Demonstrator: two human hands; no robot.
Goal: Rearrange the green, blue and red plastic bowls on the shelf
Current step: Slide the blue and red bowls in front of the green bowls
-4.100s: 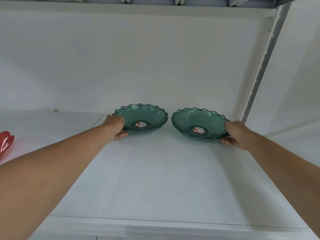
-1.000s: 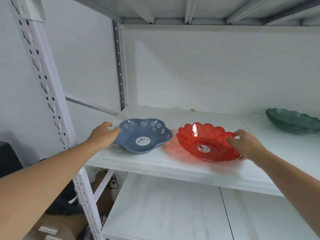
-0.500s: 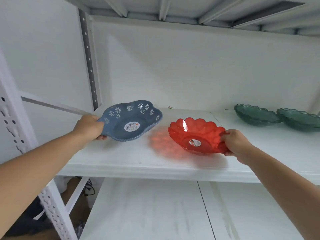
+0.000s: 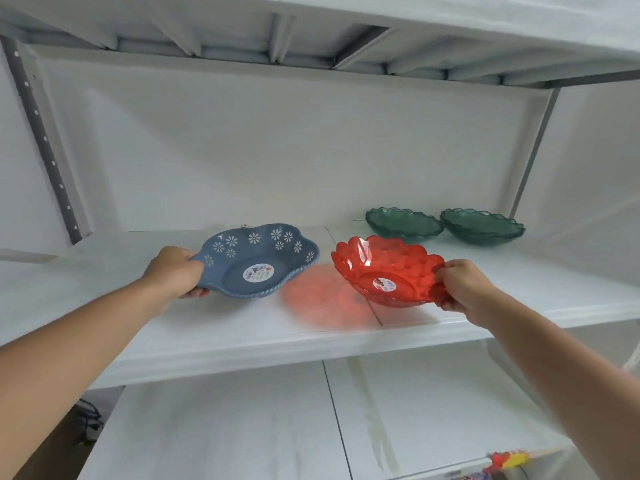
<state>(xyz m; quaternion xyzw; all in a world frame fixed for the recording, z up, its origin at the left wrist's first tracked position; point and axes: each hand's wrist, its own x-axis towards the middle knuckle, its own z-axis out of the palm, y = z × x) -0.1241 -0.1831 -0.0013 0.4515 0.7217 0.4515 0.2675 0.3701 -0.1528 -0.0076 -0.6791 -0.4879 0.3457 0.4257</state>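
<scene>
Fingertips point(image 4: 199, 292) hidden under blue bowl point(image 4: 263, 258)

Two bare forearms enter from the bottom corners, with no sleeves, watch, rings or bands showing. The left hand point(image 4: 175, 271) and right hand point(image 4: 462, 289) are ungloved. Fingers point(image 4: 446, 271) look short, nails too blurred to tell. Both wrists are plain and unmarked.

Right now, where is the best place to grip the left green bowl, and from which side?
Pinch the left green bowl at its wavy front rim, coming from the shelf's open front. The other green bowl crowds its right side, and both hands are occupied.
</scene>
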